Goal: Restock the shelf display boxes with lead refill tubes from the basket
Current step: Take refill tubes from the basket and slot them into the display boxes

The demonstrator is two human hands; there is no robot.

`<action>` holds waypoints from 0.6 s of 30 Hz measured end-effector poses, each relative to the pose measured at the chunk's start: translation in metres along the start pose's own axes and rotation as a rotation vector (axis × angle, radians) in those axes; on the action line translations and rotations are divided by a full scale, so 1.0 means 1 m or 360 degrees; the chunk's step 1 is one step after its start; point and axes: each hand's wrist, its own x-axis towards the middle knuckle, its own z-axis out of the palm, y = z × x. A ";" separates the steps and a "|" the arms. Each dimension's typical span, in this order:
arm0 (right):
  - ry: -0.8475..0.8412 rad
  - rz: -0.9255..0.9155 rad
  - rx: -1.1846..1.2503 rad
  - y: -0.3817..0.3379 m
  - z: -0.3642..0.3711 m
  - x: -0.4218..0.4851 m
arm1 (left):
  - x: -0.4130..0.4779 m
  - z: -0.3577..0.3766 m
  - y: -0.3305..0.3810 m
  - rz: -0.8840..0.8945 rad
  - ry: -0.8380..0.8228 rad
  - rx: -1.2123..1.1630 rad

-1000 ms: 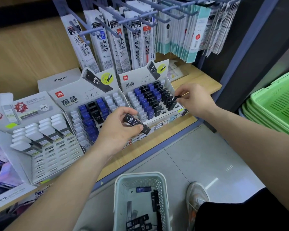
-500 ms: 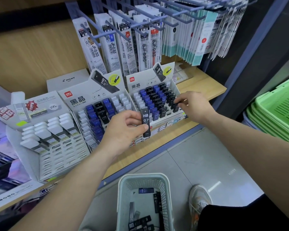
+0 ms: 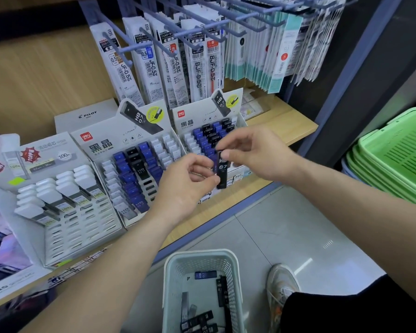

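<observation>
At frame centre the right hand pinches a black lead tube by its cap and the left hand pinches its lower end, holding it upright, seemingly to slot it into the display box behind.

Long thin packs of pen refills hang from blue metal hooks above the wooden shelf. A stack of green plastic baskets sits on the right. A pale sneaker stands on the shiny grey floor.
</observation>
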 end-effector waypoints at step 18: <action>0.0422 0.0271 -0.0732 0.075 -0.052 0.015 | 0.006 0.005 -0.018 0.0306 -0.0255 0.1048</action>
